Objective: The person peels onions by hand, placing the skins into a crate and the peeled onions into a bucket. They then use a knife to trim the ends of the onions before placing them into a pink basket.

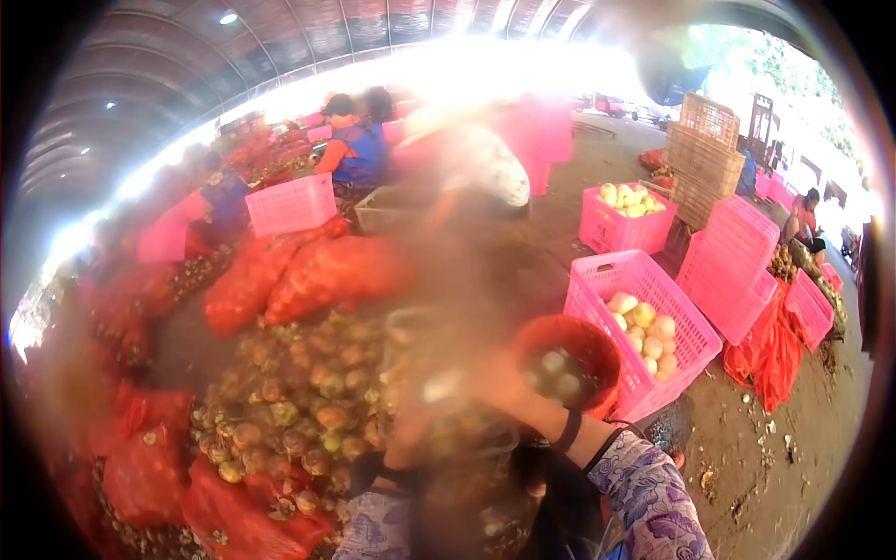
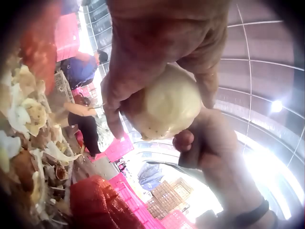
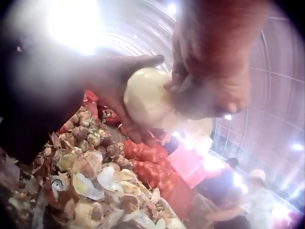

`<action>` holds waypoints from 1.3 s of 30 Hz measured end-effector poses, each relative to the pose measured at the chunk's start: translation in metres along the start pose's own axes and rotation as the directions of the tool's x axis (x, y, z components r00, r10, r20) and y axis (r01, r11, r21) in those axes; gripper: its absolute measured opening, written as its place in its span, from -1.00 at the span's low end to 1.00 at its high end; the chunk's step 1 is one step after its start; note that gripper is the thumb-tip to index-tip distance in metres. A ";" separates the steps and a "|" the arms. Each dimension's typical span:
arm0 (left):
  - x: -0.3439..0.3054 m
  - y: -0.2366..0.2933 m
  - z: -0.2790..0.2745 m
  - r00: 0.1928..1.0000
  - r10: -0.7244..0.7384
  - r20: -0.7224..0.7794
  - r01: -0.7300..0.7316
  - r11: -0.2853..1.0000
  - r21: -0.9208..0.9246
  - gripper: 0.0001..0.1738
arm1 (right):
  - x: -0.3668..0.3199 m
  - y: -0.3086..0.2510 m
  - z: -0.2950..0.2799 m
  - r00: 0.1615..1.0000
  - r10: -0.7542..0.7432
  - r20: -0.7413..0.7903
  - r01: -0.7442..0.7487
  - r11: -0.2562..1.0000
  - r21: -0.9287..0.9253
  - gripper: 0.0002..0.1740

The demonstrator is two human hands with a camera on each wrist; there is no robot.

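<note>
A partly peeled onion [image 2: 167,102], pale and smooth with some brownish skin at one side, is gripped by my left hand [image 2: 167,38], its fingers spread around it. My right hand [image 3: 214,71] has curled fingers, with the fingertips right at the onion's side. In the right wrist view the left hand [image 3: 107,81] lies behind and beneath the onion [image 3: 147,95]. I cannot tell whether a small tool sits inside the right hand. A blur covers the hands in the head view, above a heap of unpeeled onions [image 1: 308,401].
To the right stand a red bucket [image 1: 607,345] with peeled onions in it and a pink crate [image 1: 686,369] of peeled onions. Red mesh sacks [image 1: 327,275] lie ahead. Loose onion skins [image 3: 109,181] are piled below the hands. Other people [image 1: 359,149] sit further back.
</note>
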State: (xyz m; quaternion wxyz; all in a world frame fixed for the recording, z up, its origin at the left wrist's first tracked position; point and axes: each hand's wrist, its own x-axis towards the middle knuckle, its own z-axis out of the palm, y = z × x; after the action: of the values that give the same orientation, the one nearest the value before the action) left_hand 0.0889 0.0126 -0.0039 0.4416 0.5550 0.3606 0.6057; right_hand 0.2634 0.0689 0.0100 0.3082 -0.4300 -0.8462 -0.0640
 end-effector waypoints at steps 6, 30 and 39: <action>-0.016 0.014 -0.007 0.993 -0.088 -0.082 0.114 0.899 0.423 -0.31 | 0.016 -0.007 -0.012 0.974 -0.001 0.225 0.047 0.979 -0.200 -0.84; -0.024 0.036 -0.042 0.979 -0.200 -0.030 0.160 0.857 -0.490 -0.39 | 0.010 -0.063 -0.024 0.991 -0.107 0.082 0.068 0.925 0.374 -0.39; -0.020 0.035 -0.039 0.986 -0.160 -0.048 0.113 0.849 -0.516 -0.26 | 0.002 -0.054 -0.008 0.986 -0.163 -0.025 0.159 0.901 0.404 -0.40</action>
State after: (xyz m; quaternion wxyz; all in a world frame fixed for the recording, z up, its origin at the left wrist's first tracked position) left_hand 0.0453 -0.0165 0.0169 0.5983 0.3635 0.2449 0.6708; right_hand 0.2242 0.0337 0.0260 0.3801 -0.2860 -0.8751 0.0895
